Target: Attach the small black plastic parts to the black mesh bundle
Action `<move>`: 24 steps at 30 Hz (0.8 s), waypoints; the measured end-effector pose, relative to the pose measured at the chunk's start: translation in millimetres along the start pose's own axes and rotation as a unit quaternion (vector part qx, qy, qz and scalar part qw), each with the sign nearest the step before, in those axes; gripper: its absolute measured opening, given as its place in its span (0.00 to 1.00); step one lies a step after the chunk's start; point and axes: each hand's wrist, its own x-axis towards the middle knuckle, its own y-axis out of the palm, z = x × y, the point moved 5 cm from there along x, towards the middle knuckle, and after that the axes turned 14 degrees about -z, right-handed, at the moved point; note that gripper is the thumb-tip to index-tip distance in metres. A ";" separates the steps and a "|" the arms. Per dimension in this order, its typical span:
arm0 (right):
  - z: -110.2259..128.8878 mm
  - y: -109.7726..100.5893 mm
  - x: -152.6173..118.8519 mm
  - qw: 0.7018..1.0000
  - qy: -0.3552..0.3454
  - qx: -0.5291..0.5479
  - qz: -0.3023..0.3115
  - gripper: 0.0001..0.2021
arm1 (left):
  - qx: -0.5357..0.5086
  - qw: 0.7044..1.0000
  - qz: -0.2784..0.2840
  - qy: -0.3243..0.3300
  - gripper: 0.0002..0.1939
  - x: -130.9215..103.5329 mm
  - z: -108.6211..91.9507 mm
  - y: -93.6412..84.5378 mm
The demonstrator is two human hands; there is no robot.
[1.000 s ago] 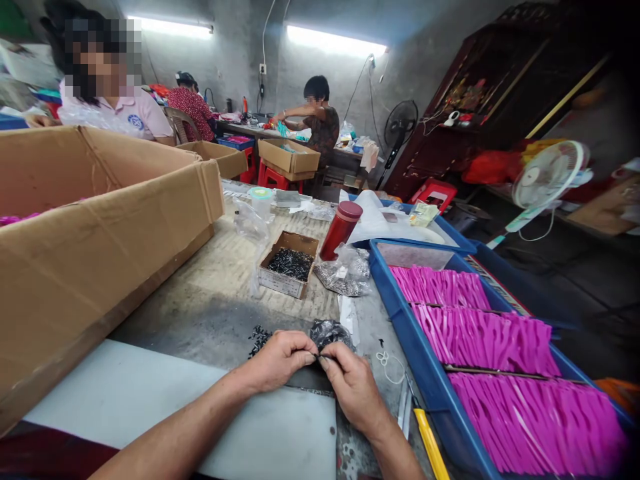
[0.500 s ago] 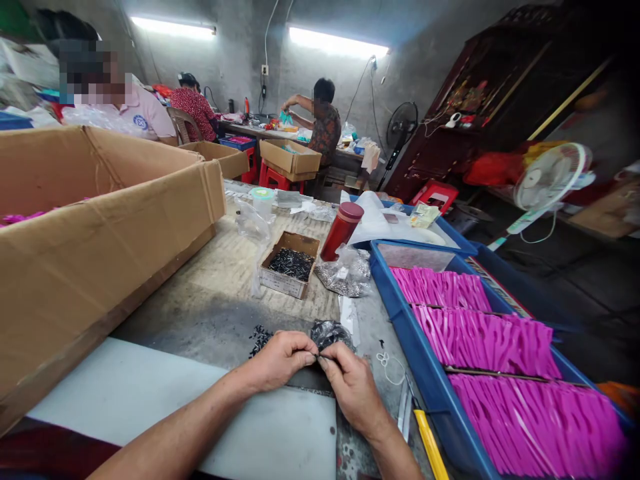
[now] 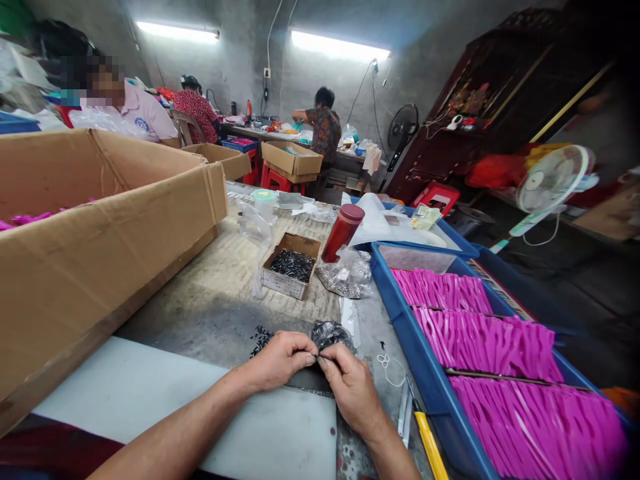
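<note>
My left hand (image 3: 281, 361) and my right hand (image 3: 351, 383) meet fingertip to fingertip over the near part of the table. Both are closed in a pinch on a tiny dark piece (image 3: 318, 356), too small to name and mostly covered by the fingers. Just behind my left hand lies a loose pile of small black pieces (image 3: 261, 339). A clear bag with black pieces (image 3: 332, 333) sits right behind my fingertips. Farther back, a small cardboard box (image 3: 284, 285) holds many thin black and silvery pieces.
A large carton (image 3: 125, 227) walls off the left side. At right stands a blue crate (image 3: 423, 373) filled with rows of magenta strips (image 3: 500, 340). A red flask (image 3: 343, 233), a bag of metal bits (image 3: 345, 273) and a yellow-handled tool (image 3: 430, 443) lie about. Several co-workers sit behind.
My hands keep the same pinch in nearly the same place. The view has shifted very slightly. At the back, a co-worker's raised arms have come down.
</note>
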 end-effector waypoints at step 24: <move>-11.5 -16.3 -2.4 0.990 -0.054 -0.026 -0.128 0.10 | 0.175 0.944 -0.280 0.014 0.07 97.9 -35.3 -112.7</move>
